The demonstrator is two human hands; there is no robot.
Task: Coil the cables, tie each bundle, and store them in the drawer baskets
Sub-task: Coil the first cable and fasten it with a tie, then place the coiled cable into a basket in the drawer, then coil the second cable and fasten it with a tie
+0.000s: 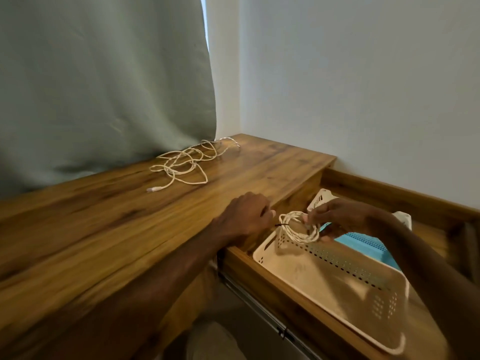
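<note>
One coil [301, 236] pinched by right hand [337, 216], tie [279, 225] by left hand [246, 216].

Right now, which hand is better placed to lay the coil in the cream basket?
Right: the right hand pinches the coil above the cream basket; the left hand is at the desk.

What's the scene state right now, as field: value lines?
left hand: fingers curled, apparently grips black tie
right hand: pinches coiled cable
coiled cable: held over cream basket, black tie on its left side
loose cable: uncoiled on desk, near curtain
drawer: open; cream basket and blue basket inside
</note>
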